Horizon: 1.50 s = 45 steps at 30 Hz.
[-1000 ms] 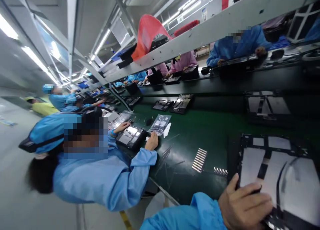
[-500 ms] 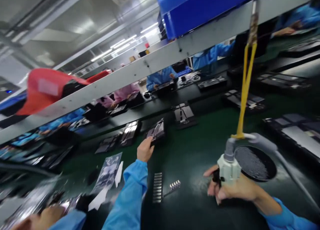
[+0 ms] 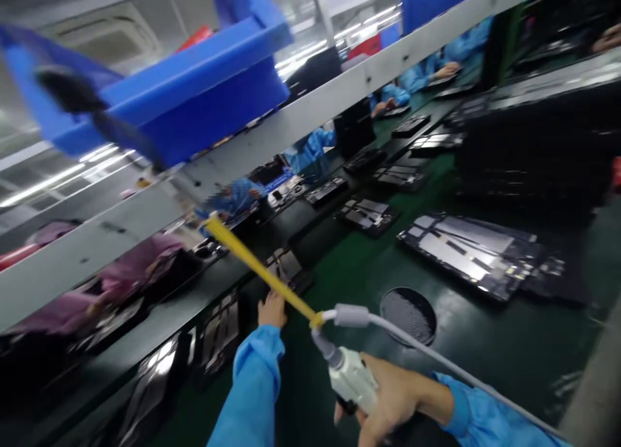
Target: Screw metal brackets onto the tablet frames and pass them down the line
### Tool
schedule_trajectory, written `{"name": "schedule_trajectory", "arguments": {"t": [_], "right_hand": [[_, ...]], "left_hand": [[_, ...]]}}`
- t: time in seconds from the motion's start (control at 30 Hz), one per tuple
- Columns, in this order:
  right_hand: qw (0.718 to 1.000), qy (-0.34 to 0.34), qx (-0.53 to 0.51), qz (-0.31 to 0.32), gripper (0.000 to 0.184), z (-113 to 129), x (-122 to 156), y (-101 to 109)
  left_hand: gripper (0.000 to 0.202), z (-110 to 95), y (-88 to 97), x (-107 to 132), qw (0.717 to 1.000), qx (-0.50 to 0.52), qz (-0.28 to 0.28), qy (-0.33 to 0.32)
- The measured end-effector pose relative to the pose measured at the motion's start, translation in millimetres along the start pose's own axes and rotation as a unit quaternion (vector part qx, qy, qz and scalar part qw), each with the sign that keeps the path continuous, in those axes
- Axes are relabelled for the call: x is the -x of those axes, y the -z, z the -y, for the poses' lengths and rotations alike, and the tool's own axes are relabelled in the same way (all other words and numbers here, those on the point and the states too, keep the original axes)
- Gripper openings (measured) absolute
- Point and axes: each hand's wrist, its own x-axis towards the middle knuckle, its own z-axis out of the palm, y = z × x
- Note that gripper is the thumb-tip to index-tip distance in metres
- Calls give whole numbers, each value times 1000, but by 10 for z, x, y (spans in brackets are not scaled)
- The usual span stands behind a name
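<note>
My right hand (image 3: 388,398) is closed round a white electric screwdriver (image 3: 352,379) low in the view; a yellow strap (image 3: 257,269) and a grey cable (image 3: 436,356) run up from it. My left hand (image 3: 272,310), in a blue sleeve, reaches forward across the green belt and rests on the near edge of a dark panel (image 3: 286,266); its fingers are hidden behind the hand. A round black dish (image 3: 408,314) with tiny screws lies just right of the screwdriver.
A large open device chassis (image 3: 480,256) lies to the right on the green belt (image 3: 369,272), with several more panels further back. A grey shelf rail (image 3: 291,127) with a blue bin (image 3: 194,98) crosses overhead. Other people in blue and pink coats work beyond.
The view has swung right, away from the neighbouring person. My left hand left the large chassis and reached forward to a dark panel. My right hand came in holding the screwdriver and moved left.
</note>
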Motion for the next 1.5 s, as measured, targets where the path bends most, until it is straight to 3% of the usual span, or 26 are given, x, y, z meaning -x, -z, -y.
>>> {"name": "schedule_trajectory", "arguments": {"t": [0.13, 0.23, 0.33, 0.4, 0.47, 0.6, 0.7, 0.87, 1.0, 1.1, 1.2, 1.33, 1.4, 1.5], "right_hand": [[1000, 0, -6, -22, 64, 90, -17, 13], [992, 64, 16, -104, 44, 267, 135, 67], [956, 163, 46, -240, 29, 459, 347, 274], [921, 202, 29, -330, 29, 544, 462, 484], [884, 235, 14, -404, 31, 577, 540, 692], [839, 275, 26, -469, 32, 541, 581, 927], [824, 281, 46, -490, 29, 489, 522, 967], [824, 277, 72, -489, 33, 424, 410, 1003], [830, 263, 80, -485, 33, 385, 455, 981], [836, 252, 66, -483, 31, 351, 542, 891], [842, 239, 56, -481, 33, 320, 606, 784], [849, 223, 50, -476, 36, 282, 606, 715], [853, 216, 47, -473, 38, 265, 579, 718], [858, 209, 42, -467, 38, 244, 537, 734]], "left_hand": [[39, 96, 288, -140, 997, -3, -62, 52], [37, 134, 392, 61, 992, 6, -98, 84], [44, 42, 271, 547, 974, 51, -213, 64], [48, -91, 118, 1007, 938, 97, -333, 17], [56, -253, -27, 1521, 908, 137, -392, -53], [71, -592, -246, 2404, 911, 162, -320, -203], [69, -872, -332, 2718, 920, 144, -258, -256], [80, -1432, -229, 2618, 928, 121, -219, -277], [63, -1833, -126, 2439, 930, 160, -199, -265], [54, -1990, -113, 2388, 919, 210, -217, -253], [51, -1995, -100, 2365, 903, 272, -217, -253], [46, -1867, -85, 2387, 831, 396, -280, -273], [52, -1789, -82, 2425, 813, 444, -309, -217], [40, -1663, -65, 2470, 823, 478, -298, -71]]}}
